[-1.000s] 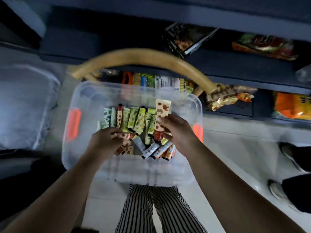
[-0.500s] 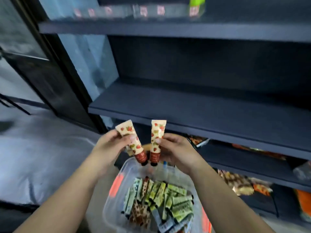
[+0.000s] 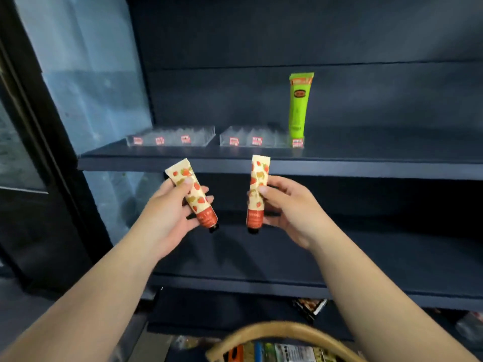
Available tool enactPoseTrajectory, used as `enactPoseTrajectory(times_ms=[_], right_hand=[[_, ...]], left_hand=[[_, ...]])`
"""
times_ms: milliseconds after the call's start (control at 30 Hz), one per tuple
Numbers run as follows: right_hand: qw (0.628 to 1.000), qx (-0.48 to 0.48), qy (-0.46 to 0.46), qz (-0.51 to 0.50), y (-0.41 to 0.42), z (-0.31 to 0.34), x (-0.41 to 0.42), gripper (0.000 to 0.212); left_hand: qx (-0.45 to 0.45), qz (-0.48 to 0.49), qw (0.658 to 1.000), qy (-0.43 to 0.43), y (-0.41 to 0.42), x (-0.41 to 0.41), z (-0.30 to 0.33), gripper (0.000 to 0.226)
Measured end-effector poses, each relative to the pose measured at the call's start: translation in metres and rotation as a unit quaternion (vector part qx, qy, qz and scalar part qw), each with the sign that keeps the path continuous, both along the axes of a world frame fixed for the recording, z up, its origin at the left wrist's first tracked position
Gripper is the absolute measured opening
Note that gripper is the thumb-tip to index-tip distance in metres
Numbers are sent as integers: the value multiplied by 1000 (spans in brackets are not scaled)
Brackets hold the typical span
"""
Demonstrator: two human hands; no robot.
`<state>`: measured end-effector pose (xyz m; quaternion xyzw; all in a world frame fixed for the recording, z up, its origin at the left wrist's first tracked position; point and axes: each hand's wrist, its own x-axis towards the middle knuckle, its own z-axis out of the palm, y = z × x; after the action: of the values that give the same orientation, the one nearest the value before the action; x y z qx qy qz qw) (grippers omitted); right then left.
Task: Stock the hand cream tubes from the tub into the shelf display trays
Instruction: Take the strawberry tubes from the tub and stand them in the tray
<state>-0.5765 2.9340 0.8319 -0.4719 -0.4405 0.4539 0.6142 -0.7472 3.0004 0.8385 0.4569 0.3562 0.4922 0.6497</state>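
My left hand [image 3: 170, 212] holds a cream tube printed with strawberries [image 3: 192, 193], cap end down and tilted to the left. My right hand [image 3: 290, 207] holds a second strawberry tube [image 3: 257, 189], nearly upright, cap down. Both tubes are raised in front of the dark shelf edge [image 3: 339, 165]. On that shelf stand two clear display trays, one on the left [image 3: 171, 137] and one on the right [image 3: 251, 138], each with small red price labels. A green tube [image 3: 298, 108] stands upright at the right tray's right end. The tub is out of view.
A lower dark shelf [image 3: 261, 286] runs beneath my hands. A tan curved basket handle [image 3: 274, 333] with packaged goods under it sits at the bottom edge. A glass panel [image 3: 86, 74] and dark door frame stand at the left.
My view has swung up from the tub to the shelf. Both hands lifted a strawberry tube each out of the tub and raised them toward the trays.
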Motion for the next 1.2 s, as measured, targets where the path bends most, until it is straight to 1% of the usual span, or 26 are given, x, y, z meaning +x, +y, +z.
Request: enactPoseTrajectory(times_ms=[100,200,333,433,533,633,700,833,933,1067,1133,1200], right_hand=[[997,24,44,-62,19,18,-10,19],[990,42,78,-112,32,30,-19,19],[977,42,122,-171,39,40,-29,20],[966,38,158,-203,41,48,-33,16],[966,41,154,-203,43,53,-31,11],[970,44,145,-191,44,59,-26,12],[967,47,151,-198,49,63,-23,14],[957,45,180,-225,70,67,-11,26],[953,60,158,-250,90,72,1,24],[946,73,62,-309,127,79,15,19],[931,71,33,-358,150,84,19,16],[912,66,27,-403,171,89,22,14]], left_hand=[[-5,-36,999,-38,33,2,20,12],[13,-103,994,-43,58,2,35,13],[45,-171,984,-21,77,-3,42,22],[64,-217,974,-3,85,-8,44,29],[77,-213,974,-11,87,-9,46,34],[70,-212,974,-38,88,-7,52,25],[78,-216,973,-20,96,-4,57,23],[134,-220,966,33,133,9,75,21],[203,-230,949,79,172,26,93,20],[265,-280,916,114,234,58,106,21],[284,-314,894,145,261,75,104,20],[293,-343,874,182,284,87,96,16]])
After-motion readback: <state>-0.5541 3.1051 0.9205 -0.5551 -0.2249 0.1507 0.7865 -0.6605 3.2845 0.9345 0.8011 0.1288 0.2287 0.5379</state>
